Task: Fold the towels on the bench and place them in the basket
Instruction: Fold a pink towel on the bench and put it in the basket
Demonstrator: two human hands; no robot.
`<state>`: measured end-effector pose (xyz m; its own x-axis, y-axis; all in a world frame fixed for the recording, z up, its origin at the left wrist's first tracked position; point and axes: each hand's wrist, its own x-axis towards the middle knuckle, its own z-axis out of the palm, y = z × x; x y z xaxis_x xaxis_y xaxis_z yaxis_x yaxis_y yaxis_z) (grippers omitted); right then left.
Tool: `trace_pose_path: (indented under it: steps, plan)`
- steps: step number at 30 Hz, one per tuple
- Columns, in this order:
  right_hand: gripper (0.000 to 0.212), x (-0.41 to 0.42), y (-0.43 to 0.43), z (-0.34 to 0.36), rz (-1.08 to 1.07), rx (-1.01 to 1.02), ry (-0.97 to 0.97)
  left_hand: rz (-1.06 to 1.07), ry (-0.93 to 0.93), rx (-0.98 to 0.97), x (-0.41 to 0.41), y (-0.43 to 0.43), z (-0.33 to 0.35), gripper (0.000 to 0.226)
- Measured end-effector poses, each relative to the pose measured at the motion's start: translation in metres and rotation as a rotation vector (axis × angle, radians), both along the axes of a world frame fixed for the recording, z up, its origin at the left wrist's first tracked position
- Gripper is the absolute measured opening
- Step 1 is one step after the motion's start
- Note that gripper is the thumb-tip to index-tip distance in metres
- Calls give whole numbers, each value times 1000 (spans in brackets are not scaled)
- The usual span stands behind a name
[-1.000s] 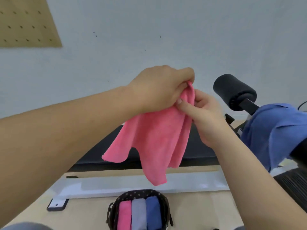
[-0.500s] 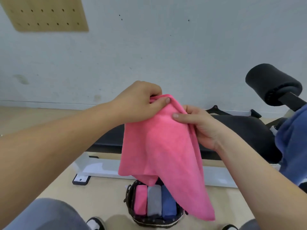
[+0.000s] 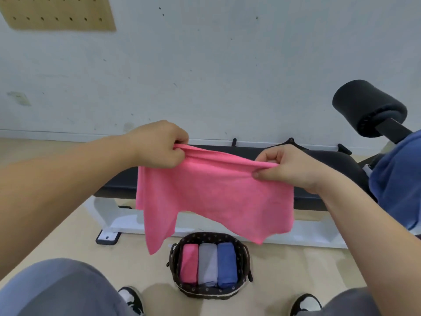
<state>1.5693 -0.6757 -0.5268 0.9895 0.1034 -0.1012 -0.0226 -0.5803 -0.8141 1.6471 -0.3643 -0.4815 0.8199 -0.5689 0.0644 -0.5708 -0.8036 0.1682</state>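
Currently, the pink towel hangs in the air over the table, long axis horizontal between the grips: left hand and right hand each pinch one top corner. The basket sits directly below.

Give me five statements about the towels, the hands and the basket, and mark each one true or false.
1. Both hands hold the pink towel by its top edge. True: the left hand and the right hand pinch it at opposite ends.
2. The basket is empty. False: it holds three rolled towels, pink, grey and blue.
3. The held towel lies flat on the bench. False: it hangs in the air in front of the bench.
4. The basket stands on the floor between the person's feet. True.
5. A blue towel sits at the right end of the bench. True.
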Motion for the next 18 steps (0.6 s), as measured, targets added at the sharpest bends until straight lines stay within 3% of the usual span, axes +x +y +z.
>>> trace_pose_path:
  steps: [8, 11, 14, 18]
  plan:
    - [31, 9, -48, -59, -437, -457, -65, 270, 18, 164, 32, 19, -65, 8]
    - [45, 21, -51, -63, -598, -533, -154, 340, -26, 208, 50, 20, -83, 9]
    - [50, 40, -57, -65, -727, -496, -234, 438, -12, 220, 77, 27, -96, 13]
    - [45, 68, -58, -81, -858, -159, -132, 544, 24, 154, 115, 32, -116, 32]
